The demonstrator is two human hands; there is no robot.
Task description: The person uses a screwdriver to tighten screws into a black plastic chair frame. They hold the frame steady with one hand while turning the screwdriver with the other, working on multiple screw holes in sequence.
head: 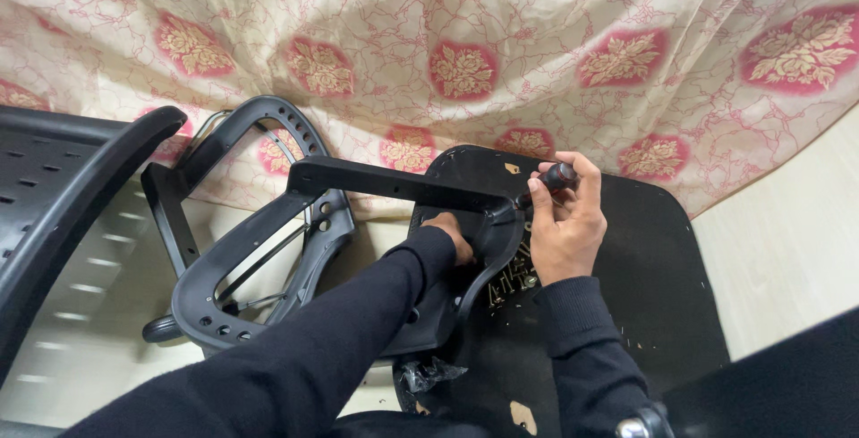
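Looking down, I see the black seat base [662, 286] lying flat on the floor, the armrest frame [268, 250] across its left edge. My left hand [452, 234] presses there, fingers hidden; my right hand [565, 223] curls upright, fingers clamped on the screwdriver handle [557, 177].

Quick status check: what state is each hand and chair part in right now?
Right hand: closed around the screwdriver handle.
Screwdriver handle: gripped, tilted toward the armrest bracket.
Left hand: pressed on the bracket, fingers hidden.
Armrest bracket: lying across the seat base.
Seat base: flat, underside up.
Screws: loose on the base.
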